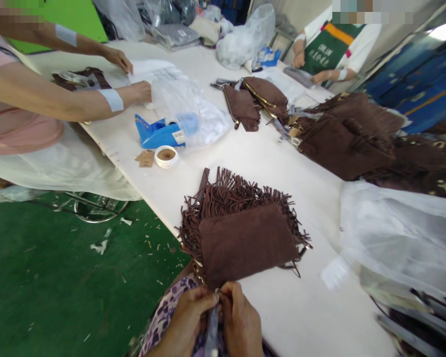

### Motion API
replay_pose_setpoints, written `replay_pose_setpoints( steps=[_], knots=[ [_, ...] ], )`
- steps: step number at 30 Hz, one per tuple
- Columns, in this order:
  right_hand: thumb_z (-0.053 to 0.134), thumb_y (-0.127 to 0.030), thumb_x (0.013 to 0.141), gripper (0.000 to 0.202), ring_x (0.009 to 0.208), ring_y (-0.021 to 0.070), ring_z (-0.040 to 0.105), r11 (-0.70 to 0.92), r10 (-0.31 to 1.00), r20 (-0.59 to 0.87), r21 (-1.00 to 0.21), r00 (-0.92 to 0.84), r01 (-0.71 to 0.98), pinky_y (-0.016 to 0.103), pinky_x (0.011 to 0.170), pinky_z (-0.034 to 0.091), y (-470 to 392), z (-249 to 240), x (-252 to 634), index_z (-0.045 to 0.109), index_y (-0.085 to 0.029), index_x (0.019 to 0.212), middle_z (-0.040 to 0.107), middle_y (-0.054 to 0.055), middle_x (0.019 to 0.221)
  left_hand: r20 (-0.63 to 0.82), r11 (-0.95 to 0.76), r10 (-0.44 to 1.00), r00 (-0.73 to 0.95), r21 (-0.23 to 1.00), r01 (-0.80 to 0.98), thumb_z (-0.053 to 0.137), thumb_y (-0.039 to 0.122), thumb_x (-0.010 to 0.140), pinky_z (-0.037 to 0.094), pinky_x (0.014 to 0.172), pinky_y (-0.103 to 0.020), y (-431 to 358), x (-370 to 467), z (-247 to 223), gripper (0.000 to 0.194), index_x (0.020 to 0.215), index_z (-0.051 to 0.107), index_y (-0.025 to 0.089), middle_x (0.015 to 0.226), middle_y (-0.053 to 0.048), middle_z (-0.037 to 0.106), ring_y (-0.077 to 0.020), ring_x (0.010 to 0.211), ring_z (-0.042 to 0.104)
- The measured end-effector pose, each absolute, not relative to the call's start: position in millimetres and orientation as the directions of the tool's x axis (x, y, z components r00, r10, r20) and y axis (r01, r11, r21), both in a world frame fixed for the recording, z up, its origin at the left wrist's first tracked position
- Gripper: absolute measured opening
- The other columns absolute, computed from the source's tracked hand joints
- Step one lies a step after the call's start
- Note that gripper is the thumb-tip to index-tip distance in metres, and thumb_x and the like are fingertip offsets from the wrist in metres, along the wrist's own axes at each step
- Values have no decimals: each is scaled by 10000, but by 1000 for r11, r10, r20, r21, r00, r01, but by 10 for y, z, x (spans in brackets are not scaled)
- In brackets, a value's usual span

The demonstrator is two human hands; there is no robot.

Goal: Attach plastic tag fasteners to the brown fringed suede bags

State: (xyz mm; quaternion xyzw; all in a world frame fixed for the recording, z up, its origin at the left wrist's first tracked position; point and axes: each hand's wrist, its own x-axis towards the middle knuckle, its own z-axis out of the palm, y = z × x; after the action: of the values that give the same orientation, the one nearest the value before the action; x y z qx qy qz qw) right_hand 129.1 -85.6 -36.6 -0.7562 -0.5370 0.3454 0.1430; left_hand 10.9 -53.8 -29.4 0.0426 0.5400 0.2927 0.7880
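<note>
Both hands, left hand (188, 317) and right hand (241, 322), meet at the tabletop (282, 163) edge. Their fingers pinch a small metal piece (217, 291) beside a brown fringed bag (241, 230).

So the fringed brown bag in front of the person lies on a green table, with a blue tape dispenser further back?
Not quite: in the head view the fringed brown bag lies on a white table; green is the floor. The blue tape dispenser does sit further back.

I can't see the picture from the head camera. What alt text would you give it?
Two hands, left hand and right hand, pinch a small metal piece at the near edge of a brown fringed bag lying on a white table. Farther along are more brown bags, clear plastic bags and a blue tape dispenser, with two other people working at the table.
</note>
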Motion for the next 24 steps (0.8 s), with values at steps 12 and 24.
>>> replay_pose_setpoints(
  steps=[12, 24],
  knots=[
    [346, -242, 956, 172, 615, 126, 593, -330, 933, -340, -673, 120, 662, 219, 584, 372, -851, -355, 1372, 493, -230, 866, 629, -41, 698, -799, 911, 338, 498, 144, -387, 655, 135, 698, 454, 554, -249, -456, -30, -560, 60, 750, 671, 110, 636, -60, 673, -165, 566, 604],
    [334, -217, 949, 202, 711, 174, 603, -281, 960, -162, -598, 229, 751, 266, 642, 406, -1025, -322, 1360, 534, -226, 922, 614, 14, 792, -788, 893, 405, 464, 231, -387, 718, 132, 714, 505, 705, -276, -473, -33, -518, 85, 796, 708, 112, 746, -62, 701, -182, 702, 639]
  ],
)
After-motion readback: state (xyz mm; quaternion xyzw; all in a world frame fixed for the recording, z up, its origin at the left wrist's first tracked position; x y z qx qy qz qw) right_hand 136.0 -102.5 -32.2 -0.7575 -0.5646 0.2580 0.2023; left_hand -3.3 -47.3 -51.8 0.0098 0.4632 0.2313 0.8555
